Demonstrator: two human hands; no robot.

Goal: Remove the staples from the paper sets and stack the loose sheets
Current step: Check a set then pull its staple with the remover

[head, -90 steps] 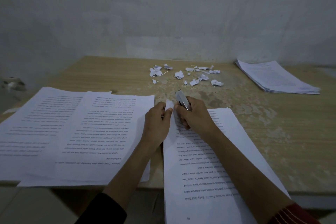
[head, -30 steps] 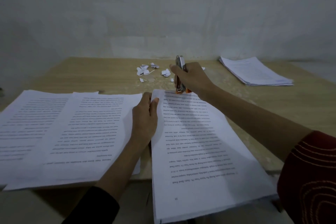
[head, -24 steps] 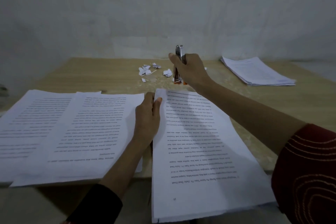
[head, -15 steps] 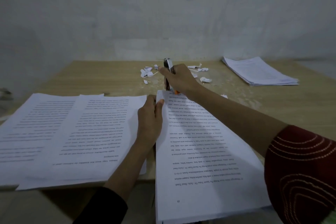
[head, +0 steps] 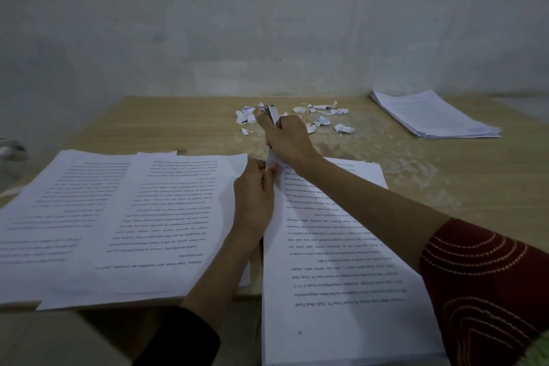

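Right hand is coming back from the scraps, gripping the remover upright over the set's far corner, where the nearer left hand is pinching it, the set running lengthwise back toward the person.

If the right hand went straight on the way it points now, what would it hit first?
Probably the torn paper scraps on the table, just beyond the right hand and the metal tool it grips. Depth is unclear.
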